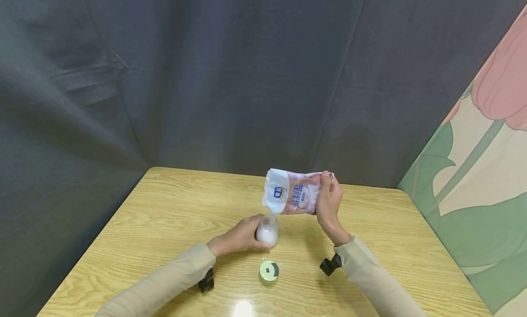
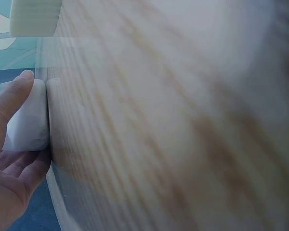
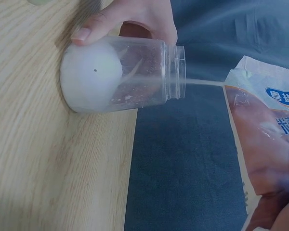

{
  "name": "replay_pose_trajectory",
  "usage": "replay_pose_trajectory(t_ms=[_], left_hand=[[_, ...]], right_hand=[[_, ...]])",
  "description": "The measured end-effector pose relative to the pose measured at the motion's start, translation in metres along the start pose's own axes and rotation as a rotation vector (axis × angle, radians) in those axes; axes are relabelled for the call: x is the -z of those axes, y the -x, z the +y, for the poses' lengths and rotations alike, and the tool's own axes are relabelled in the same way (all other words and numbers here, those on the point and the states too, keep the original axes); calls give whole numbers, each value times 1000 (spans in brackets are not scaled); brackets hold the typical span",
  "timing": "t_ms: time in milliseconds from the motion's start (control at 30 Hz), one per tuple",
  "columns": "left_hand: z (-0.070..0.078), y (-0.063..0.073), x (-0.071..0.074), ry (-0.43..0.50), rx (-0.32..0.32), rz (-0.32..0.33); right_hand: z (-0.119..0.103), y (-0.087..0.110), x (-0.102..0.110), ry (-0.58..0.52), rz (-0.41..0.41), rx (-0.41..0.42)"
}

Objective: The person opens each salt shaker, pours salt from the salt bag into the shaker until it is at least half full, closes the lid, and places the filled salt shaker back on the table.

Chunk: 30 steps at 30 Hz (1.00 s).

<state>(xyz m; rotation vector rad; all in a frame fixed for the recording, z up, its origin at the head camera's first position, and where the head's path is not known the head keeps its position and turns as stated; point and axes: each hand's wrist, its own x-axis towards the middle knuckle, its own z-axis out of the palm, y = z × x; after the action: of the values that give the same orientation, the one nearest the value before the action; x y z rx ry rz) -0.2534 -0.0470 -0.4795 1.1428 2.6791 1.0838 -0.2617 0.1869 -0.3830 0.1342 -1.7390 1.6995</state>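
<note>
Pour running, spill possible.
Our left hand (image 1: pixel 244 235) holds the jar (image 1: pixel 267 235) between thumb and fingers; our right hand (image 1: pixel 330 201) grips the bag (image 1: pixel 289 191). Bag drift could throw the stream (image 3: pixel 204 82) wide.

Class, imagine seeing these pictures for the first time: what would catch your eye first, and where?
Probably the thin white stream falling from the bag in the raised right hand into the clear jar. The left hand grips that jar, part-filled with white, on the wooden table. Nearer the viewer sits a pale-green lid.
</note>
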Motion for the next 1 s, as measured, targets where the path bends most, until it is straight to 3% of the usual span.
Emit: replay_pose_trajectory(t_ms=[267,1000], left_hand=[[1,0,1,0,-9,6],[3,0,1,11,9,-4]], right_hand=[[-34,8,-4,26,-17,39],[-36,8,-3,15,-22,44]])
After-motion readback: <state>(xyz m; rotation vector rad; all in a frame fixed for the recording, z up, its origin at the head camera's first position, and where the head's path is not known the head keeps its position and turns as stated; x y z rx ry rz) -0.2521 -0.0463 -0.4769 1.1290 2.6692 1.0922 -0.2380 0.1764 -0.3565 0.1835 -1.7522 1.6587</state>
